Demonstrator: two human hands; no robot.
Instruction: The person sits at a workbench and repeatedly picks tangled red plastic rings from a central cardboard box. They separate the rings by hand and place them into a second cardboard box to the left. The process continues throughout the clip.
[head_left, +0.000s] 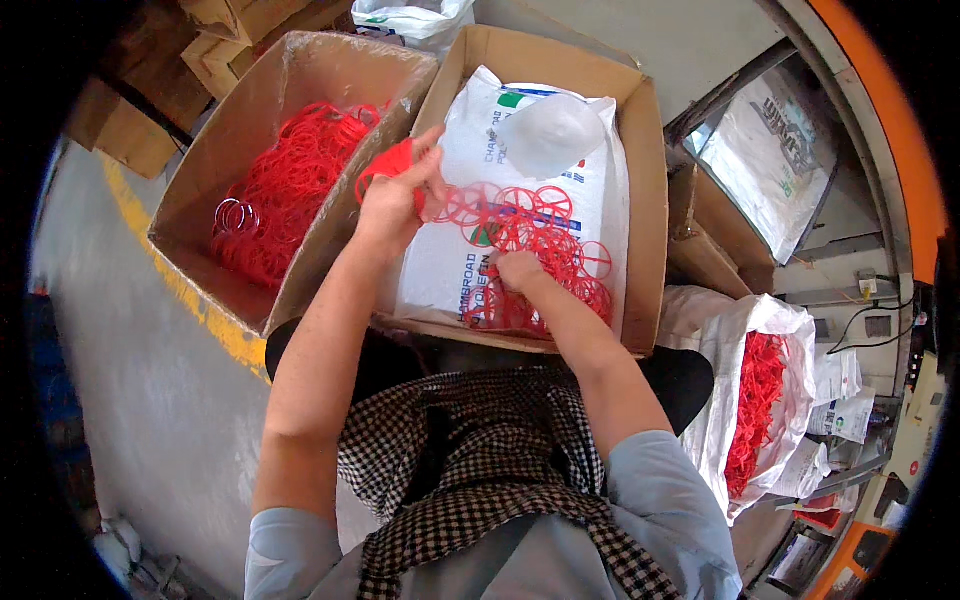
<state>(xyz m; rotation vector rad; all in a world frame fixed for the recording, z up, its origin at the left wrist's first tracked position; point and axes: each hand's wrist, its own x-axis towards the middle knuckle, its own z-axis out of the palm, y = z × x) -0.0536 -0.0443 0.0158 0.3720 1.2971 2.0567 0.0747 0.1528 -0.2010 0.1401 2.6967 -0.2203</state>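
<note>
A bundle of thin red plastic rings (390, 160) is gripped in my left hand (397, 205), raised over the left side of a cardboard box (648, 190). Each ring looks like a small spoked wheel. Inside that box lies a white printed sack (425, 268), and a loose heap of the same rings (568, 262) rests on it. My right hand (518, 270) is down at the heap's near left part, its fingers curled in among the rings. Its fingertips are partly hidden. Some rings stretch across the sack between the two hands.
To the left, a second cardboard box (185, 215) holds a tangled red heap (290, 175). An open white woven sack (700, 410) with red pieces (755, 415) stands at the right. A whitish round patch (555, 135) shows on the printed sack. An orange frame (895, 120) borders the far right.
</note>
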